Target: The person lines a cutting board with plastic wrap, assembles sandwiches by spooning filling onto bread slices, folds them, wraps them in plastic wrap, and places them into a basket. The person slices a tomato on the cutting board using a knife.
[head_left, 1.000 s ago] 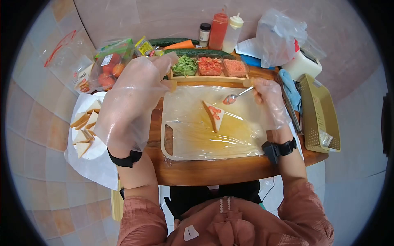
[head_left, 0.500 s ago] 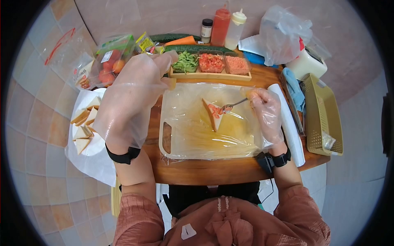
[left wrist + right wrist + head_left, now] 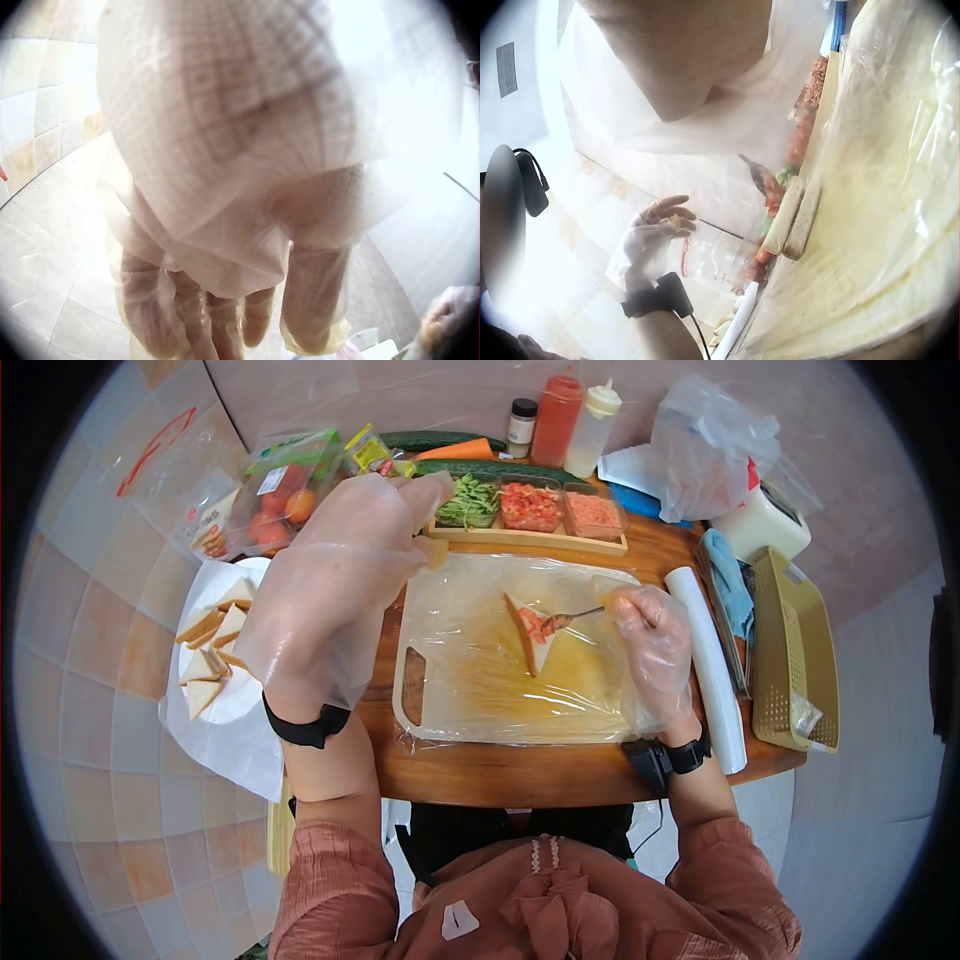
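Head view: the right hand (image 3: 655, 650) grips a spoon (image 3: 575, 616) at the bread (image 3: 540, 655) mid-board (image 3: 470, 710), already part-topped; left, the wedges (image 3: 203, 697) look plain, likely undone. Left wrist view: the left hand (image 3: 232, 172) is open, empty. Right wrist view: bread edge-on, topping unclear.
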A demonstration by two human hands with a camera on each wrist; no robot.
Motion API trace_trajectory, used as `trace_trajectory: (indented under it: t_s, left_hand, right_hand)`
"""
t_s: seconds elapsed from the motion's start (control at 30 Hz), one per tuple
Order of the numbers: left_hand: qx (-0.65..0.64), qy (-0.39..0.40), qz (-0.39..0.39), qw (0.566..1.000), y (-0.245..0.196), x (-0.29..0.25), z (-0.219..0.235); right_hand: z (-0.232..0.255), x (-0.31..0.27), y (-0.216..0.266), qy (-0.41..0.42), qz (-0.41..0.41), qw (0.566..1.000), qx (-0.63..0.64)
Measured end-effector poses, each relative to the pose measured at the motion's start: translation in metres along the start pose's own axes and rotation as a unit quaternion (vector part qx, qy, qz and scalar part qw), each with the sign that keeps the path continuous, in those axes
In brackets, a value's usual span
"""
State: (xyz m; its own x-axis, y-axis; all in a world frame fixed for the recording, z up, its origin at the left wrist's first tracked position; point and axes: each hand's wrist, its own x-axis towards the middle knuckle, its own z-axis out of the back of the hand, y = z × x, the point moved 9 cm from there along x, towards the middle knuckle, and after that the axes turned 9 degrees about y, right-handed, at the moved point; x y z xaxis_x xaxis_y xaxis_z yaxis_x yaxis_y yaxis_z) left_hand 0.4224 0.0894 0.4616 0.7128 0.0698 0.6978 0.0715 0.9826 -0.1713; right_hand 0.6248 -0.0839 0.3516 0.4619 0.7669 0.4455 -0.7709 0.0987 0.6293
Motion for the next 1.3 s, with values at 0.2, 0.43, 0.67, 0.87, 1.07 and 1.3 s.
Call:
trace_trajectory:
  t_s: [0.2,0.43,0.67,0.87,1.07,1.3]
  left_hand:
    - [0.027,-0.011,0.025,0.999,-0.001,-0.001,0.002]
    - [0.041,-0.014,0.041,0.998,-0.001,0.001,0.0]
    - [0.04,-0.008,0.048,0.998,0.001,0.001,-0.001]
    - [0.039,-0.002,0.053,0.998,0.006,0.001,0.0]
    - [0.037,0.005,0.06,0.998,0.006,0.001,-0.002]
    - [0.033,0.015,0.067,0.997,0.006,0.001,-0.005]
  right_hand:
    - [0.002,-0.002,0.002,-0.027,0.031,0.999,0.024]
    - [0.009,-0.001,0.006,-0.044,-0.003,0.998,0.042]
    - [0.012,-0.005,-0.005,-0.067,-0.043,0.991,0.111]
    - [0.012,-0.005,-0.003,-0.06,-0.041,0.993,0.096]
    - [0.012,-0.006,-0.01,-0.074,-0.064,0.986,0.133]
    - [0.004,-0.006,-0.017,-0.054,-0.076,0.985,0.142]
